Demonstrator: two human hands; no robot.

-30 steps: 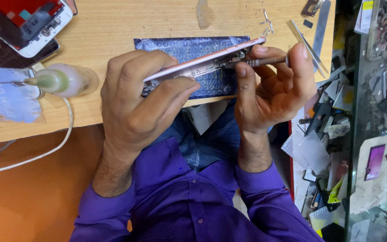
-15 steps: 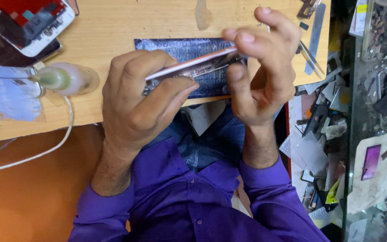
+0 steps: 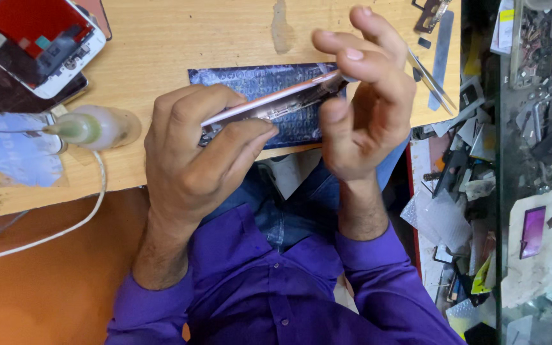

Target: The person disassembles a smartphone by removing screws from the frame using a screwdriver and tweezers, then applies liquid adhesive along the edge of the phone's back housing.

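Two of our hands work on one phone (image 3: pixel 269 105), a slim handset seen edge-on, with a pinkish frame and a line of dark inner parts showing along its lower side. It hangs tilted, its far end higher, just above the blue patterned mat (image 3: pixel 250 80) that lies on the wooden bench (image 3: pixel 193 38).

Our left hand (image 3: pixel 193 163) wraps the near end of the phone, fingers curled over the top edge and thumb pressed up from beneath, a firm grasp. Our right hand (image 3: pixel 365 105) is at the phone's far end: thumb and one or two fingers meet its tip, while the other fingers spread loosely upward, holding nothing. We cannot tell whether that hand pinches the phone or only touches it.

Left of the mat stands a small squeeze bottle (image 3: pixel 94 128) with a greenish neck, a white cable (image 3: pixel 91 211) curling below it. Further left lies a white phone screen panel (image 3: pixel 39 45) with a red face. Right of the mat rest metal tweezers (image 3: pixel 432 80).
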